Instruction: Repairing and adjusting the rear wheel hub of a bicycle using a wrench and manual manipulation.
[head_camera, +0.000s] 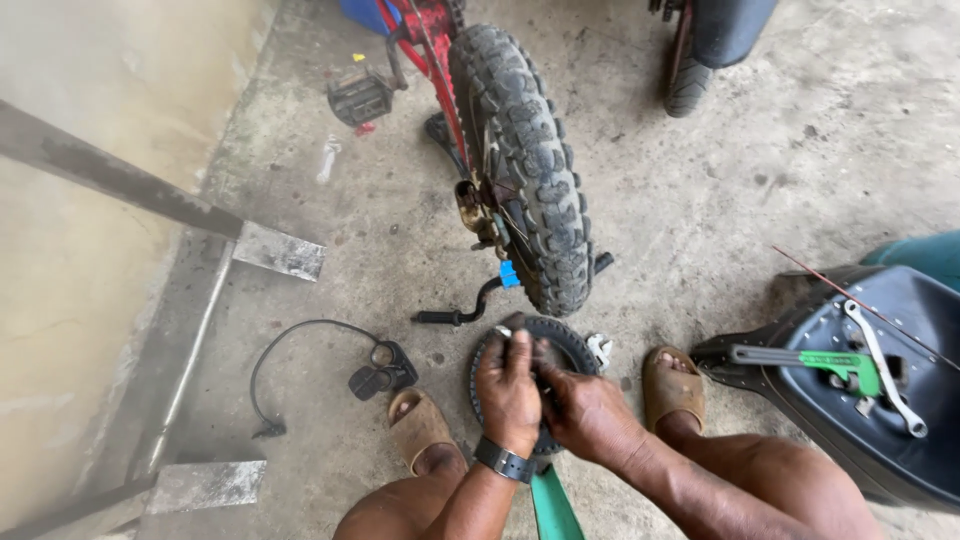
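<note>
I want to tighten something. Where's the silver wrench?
In the head view, the silver wrench lies at the far right on the upturned dark plastic cover, crossing over the green-handled tool, beside the right foot's sandal.

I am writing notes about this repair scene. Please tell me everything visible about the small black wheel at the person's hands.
The small black wheel is a round, knobby rubber tyre, seemingly upright on the concrete floor between the sandalled feet. It sits just before the big bicycle tyre. Both hands cover its middle: the left hand on top, the right hand beside it.
</note>
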